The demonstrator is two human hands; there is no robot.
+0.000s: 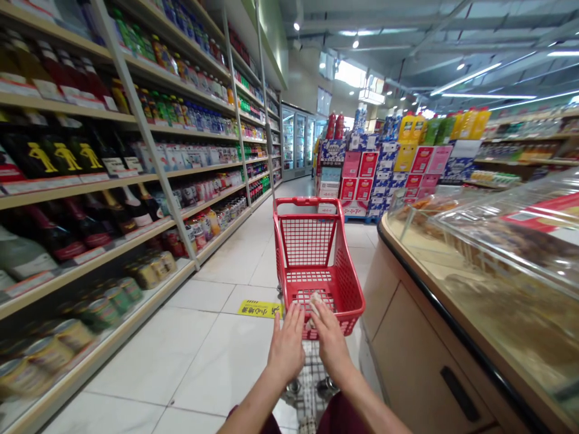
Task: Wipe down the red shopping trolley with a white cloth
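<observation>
A red plastic shopping cart (353,289) stands in front of me in the aisle, its handle bar and basket in view. Both hands are over its near rim, side by side. My left hand (288,345) has its fingers stretched out flat, pointing forward, with nothing in it. My right hand (332,343) has a small crumpled whitish tissue (315,298) at its thumb and fingertips. The right palm is hidden. Whether either hand touches the rim, I cannot tell.
Tall shelves (217,93) with bottles and cans line the left side. A counter (393,319) with clear-lidded food packs runs close on the right. Stacked drink cartons (380,175) stand ahead. A yellow floor sticker (257,308) lies on white tiles (190,361).
</observation>
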